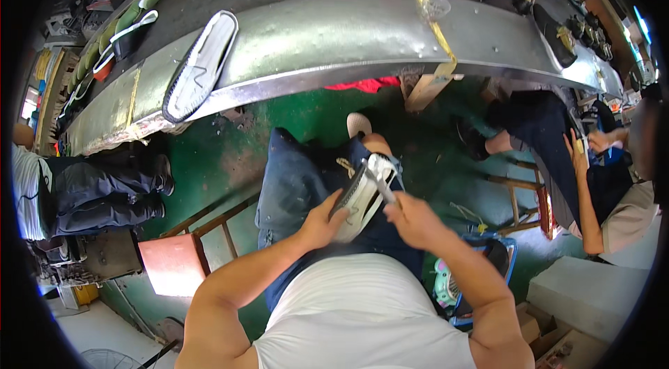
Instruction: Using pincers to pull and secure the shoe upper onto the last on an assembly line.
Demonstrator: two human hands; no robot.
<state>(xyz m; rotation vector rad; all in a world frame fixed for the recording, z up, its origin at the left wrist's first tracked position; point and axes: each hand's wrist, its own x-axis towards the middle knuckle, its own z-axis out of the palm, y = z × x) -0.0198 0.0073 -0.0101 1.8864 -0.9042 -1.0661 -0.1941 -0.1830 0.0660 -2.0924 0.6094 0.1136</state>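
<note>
Left hand (320,224) holds one shoe (359,210), right hand (417,220) one tool (381,185).

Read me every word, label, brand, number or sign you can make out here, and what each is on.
No text can be read in this picture.
Held shoe in the left hand, tool in the right hand: no legible lettering.
White-lined shoe on the metal bench edge: a dark squiggly line, no letters I can make out.
Bright panel, far right: too small and blurred to read.
</note>
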